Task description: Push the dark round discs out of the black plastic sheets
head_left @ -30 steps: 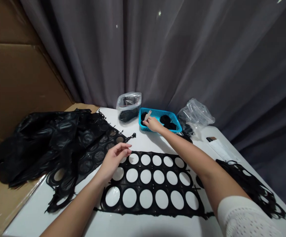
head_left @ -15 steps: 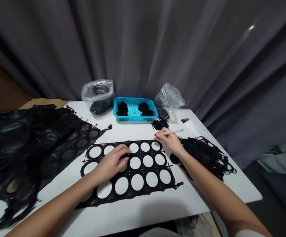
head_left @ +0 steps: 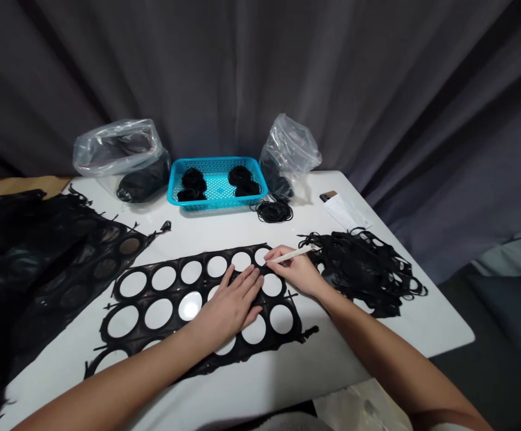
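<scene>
A thin black rubber sheet (head_left: pixel 177 317) with rows of round holes lies flat on the white table. Spread across its right half, my left hand (head_left: pixel 233 302) rests palm down with the fingers stretched out. My right hand (head_left: pixel 294 269) pinches a slim white pen-like tool (head_left: pixel 296 254) at the sheet's upper right corner. The tool's working tip points left, close to the last hole of the top row; whether it touches the rubber I cannot make out. Part of the sheet is hidden under my left hand and forearm.
A blue basket (head_left: pixel 218 203) holds bundles of black rings, and a loose ring pile (head_left: pixel 273 211) lies beside it. Clear plastic bags (head_left: pixel 121 149) flank the basket. Black scraps (head_left: pixel 362 272) heap at right, near a phone (head_left: pixel 327 196). More black sheets (head_left: pixel 40 257) cover the left.
The camera view has shifted. My left hand has slid right along the sheet and flattened. My right hand has brought the white tool down to the sheet's upper right corner.
</scene>
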A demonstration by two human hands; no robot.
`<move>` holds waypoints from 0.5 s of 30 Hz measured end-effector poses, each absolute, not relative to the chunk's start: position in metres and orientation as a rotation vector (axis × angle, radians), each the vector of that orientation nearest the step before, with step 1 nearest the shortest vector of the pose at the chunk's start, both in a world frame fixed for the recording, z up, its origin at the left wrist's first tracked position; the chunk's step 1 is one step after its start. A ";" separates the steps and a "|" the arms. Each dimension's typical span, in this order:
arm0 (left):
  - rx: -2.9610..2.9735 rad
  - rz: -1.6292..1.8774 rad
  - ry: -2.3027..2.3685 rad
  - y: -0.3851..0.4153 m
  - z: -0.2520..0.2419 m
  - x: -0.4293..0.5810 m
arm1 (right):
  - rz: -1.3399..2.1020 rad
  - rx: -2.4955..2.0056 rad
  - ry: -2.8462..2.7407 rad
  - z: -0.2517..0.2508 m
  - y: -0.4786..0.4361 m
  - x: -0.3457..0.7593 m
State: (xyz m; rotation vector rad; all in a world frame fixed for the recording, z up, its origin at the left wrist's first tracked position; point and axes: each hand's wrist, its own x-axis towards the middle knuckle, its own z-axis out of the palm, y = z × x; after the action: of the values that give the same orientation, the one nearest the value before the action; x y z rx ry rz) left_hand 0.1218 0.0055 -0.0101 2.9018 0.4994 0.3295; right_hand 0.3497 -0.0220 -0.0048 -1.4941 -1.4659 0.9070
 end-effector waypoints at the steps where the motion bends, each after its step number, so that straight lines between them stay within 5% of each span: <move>1: 2.907 0.321 0.500 0.005 -0.010 0.121 | 0.903 -1.498 -1.472 -0.005 -0.022 0.350; 15: 2.875 0.325 0.510 0.005 -0.011 0.122 | 0.685 -1.480 -1.783 -0.003 -0.028 0.343</move>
State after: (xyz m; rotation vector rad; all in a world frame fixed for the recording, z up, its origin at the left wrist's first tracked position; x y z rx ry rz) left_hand 0.1222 0.0047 -0.0107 2.8746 0.5098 0.3251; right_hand 0.3426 -0.0280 -0.0027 -1.4799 -1.7832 0.6845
